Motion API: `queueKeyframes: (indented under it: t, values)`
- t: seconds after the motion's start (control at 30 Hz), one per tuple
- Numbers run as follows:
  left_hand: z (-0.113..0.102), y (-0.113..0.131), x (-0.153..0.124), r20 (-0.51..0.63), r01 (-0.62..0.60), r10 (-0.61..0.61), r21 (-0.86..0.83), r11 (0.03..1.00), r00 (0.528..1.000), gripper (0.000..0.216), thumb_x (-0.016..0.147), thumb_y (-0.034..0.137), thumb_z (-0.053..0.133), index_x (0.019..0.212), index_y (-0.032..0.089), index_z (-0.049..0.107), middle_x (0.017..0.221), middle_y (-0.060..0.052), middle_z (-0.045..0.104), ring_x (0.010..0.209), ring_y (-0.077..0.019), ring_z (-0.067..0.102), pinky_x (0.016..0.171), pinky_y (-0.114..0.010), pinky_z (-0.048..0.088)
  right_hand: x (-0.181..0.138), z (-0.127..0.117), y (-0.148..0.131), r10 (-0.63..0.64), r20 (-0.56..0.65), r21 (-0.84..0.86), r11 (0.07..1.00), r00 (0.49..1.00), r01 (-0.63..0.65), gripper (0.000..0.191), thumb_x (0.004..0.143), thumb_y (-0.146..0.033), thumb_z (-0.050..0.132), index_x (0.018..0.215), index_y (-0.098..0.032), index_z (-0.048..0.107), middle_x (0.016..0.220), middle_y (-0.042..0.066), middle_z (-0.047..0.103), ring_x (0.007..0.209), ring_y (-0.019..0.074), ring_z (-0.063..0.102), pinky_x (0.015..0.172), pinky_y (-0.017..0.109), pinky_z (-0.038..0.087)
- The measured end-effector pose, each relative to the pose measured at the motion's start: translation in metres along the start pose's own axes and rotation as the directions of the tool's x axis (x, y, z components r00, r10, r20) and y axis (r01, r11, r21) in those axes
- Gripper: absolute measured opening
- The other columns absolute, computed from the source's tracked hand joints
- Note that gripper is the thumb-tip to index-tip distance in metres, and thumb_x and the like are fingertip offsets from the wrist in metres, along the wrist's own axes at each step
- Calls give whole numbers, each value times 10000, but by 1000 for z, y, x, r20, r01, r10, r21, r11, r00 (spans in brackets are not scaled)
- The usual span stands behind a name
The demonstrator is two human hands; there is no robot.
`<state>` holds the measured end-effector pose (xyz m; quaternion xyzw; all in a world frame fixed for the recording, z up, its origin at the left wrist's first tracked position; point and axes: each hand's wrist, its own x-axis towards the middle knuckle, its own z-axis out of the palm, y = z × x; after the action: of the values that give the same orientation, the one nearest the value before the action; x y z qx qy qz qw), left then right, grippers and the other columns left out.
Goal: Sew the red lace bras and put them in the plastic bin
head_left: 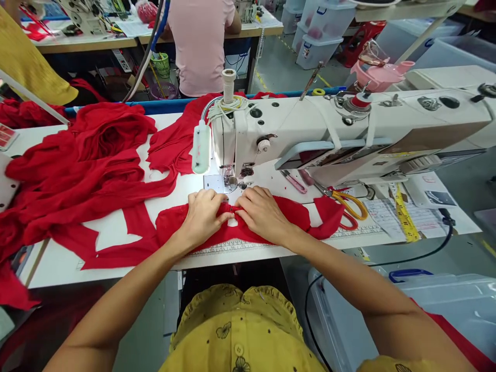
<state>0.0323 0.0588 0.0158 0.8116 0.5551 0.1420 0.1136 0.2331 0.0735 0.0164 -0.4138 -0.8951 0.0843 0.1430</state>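
Both my hands grip a piece of red fabric (287,212) lying along the front of the white sewing table. My left hand (205,212) pinches the cloth just left of a small gap, and my right hand (259,212) pinches it just to the right. The fingertips almost meet in front of the needle area of a white sewing machine (298,119). Its presser foot (231,182) stands right behind my hands, and the fabric lies in front of it. A ruler strip (236,249) runs along the table edge under the cloth.
A big heap of red fabric (77,165) covers the left of the table. Right of my hands lie yellow-handled scissors (352,204), pink thread snips (294,182), papers and a yellow tape measure (405,217). A person in pink (202,46) sits beyond. A plastic bin (445,305) stands at lower right.
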Motion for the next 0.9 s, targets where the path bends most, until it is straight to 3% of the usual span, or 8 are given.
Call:
queueKeyframes:
  t: [0.1, 0.23, 0.37, 0.47, 0.73, 0.9]
  values:
    - [1, -6, 6, 43, 31, -25, -153, 988, 999, 135, 909, 327, 667, 877, 207, 613, 923, -28, 611, 949, -240, 547, 875, -409, 379, 2, -10, 4, 44, 64, 287, 956, 997, -60, 142, 898, -100, 517, 959, -206, 589, 994, 56, 650, 924, 213, 570, 802, 336, 431]
    - [2, -7, 4, 34, 81, -74, -341, 937, 997, 91, 901, 262, 650, 873, 205, 584, 852, 16, 634, 850, -189, 577, 895, -395, 377, 11, -22, 8, 63, 204, 481, 863, 977, -156, 193, 902, -209, 600, 1093, -231, 611, 1016, 14, 705, 898, 185, 623, 780, 305, 428]
    - [3, -7, 2, 22, 100, -100, -409, 907, 995, 174, 886, 290, 670, 1051, 243, 642, 996, 12, 715, 958, -208, 620, 992, -430, 355, 21, -18, 11, 26, 190, 480, 870, 982, -116, 152, 937, -175, 541, 961, -218, 685, 1005, 29, 727, 951, 191, 629, 848, 324, 431]
    - [3, -7, 2, 40, 111, -104, -415, 903, 994, 172, 913, 358, 636, 1051, 264, 679, 1087, -2, 731, 1061, -239, 620, 1034, -457, 331, 24, -14, 11, 73, 168, 470, 871, 983, -145, 148, 914, -140, 563, 914, -205, 696, 957, 28, 727, 910, 184, 626, 831, 319, 430]
    - [3, -8, 3, 48, 113, -103, -408, 906, 994, 137, 961, 296, 531, 919, 228, 643, 967, -1, 712, 961, -211, 624, 998, -440, 334, 25, -13, 7, 92, 159, 372, 917, 983, -146, 78, 908, -204, 635, 846, -206, 682, 883, 4, 716, 859, 178, 604, 831, 335, 371]
    - [5, -9, -1, 70, 96, -78, -322, 942, 995, 155, 1003, 277, 461, 913, 217, 571, 946, -18, 652, 977, -219, 583, 959, -423, 333, 33, -25, 16, -27, 267, 506, 855, 963, -116, 128, 896, -301, 623, 834, -208, 687, 837, -8, 690, 785, 157, 572, 728, 288, 382]
